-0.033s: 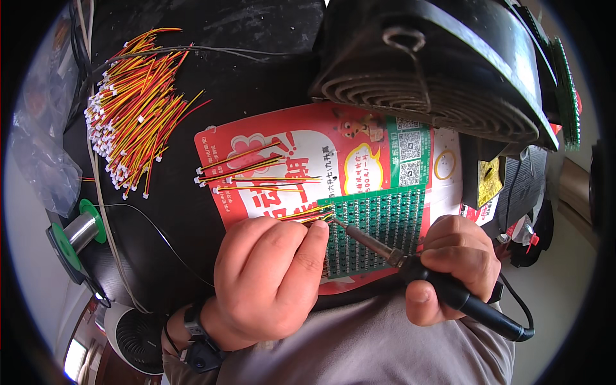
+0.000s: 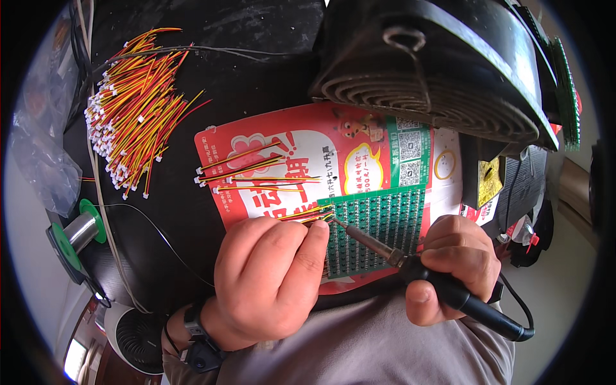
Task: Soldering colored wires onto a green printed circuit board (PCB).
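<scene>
Wires come first on the left: a big loose bundle of red and yellow wires with white plugs (image 2: 131,106) lies on the black table (image 2: 256,83) at about ten o'clock, and a green solder spool (image 2: 80,234) stands at nine o'clock near the table edge. Some more short red and yellow leads (image 2: 256,170) rest on the red printed paper sheet (image 2: 301,144) in the middle, probably laid ready within easy reach.

The left hand (image 2: 269,282) is closed, thumb and forefinger pinching a thin red and yellow wire end (image 2: 308,213) and pressing it at the top left corner of the green circuit board (image 2: 378,228), I think to keep it steady.

The right hand (image 2: 452,263) is wrapped fully around the black soldering iron (image 2: 417,266). Its long axis runs from four o'clock up to ten o'clock, the metal tip pointing to the wire end and seeming to touch there. A large black round fan housing (image 2: 436,70) is at one o'clock.
</scene>
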Demonstrator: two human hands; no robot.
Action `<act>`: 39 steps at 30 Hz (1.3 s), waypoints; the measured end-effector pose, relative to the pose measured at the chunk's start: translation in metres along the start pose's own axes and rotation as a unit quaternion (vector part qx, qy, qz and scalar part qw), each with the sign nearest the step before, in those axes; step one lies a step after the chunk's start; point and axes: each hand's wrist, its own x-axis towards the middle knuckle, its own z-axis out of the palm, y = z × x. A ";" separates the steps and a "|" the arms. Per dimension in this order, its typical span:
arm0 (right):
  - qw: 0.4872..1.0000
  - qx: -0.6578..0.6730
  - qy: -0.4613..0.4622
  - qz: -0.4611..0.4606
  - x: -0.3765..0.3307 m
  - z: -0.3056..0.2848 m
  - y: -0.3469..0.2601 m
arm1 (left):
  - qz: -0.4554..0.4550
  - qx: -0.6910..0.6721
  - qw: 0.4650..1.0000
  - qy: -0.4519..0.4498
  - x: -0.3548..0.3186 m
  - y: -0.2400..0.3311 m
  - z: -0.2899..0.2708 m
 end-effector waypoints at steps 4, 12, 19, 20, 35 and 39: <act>1.000 0.009 0.006 -0.010 -0.001 0.001 0.002 | -0.004 -0.007 1.000 -0.007 0.001 0.000 0.001; 1.000 0.003 0.017 -0.020 -0.001 0.002 0.003 | 0.009 0.007 1.000 0.002 0.000 0.000 0.002; 1.000 0.002 0.015 -0.021 0.000 0.002 0.003 | 0.014 0.007 1.000 -0.006 0.000 -0.001 0.001; 1.000 0.002 0.015 -0.021 -0.001 0.002 0.003 | 0.013 0.006 1.000 -0.006 0.000 -0.001 0.001; 1.000 0.010 -0.001 0.000 -0.005 -0.004 0.002 | -0.007 0.003 1.000 -0.008 0.001 0.003 0.001; 1.000 0.008 -0.006 0.015 -0.004 -0.004 0.001 | -0.008 0.010 1.000 -0.006 0.000 0.003 0.001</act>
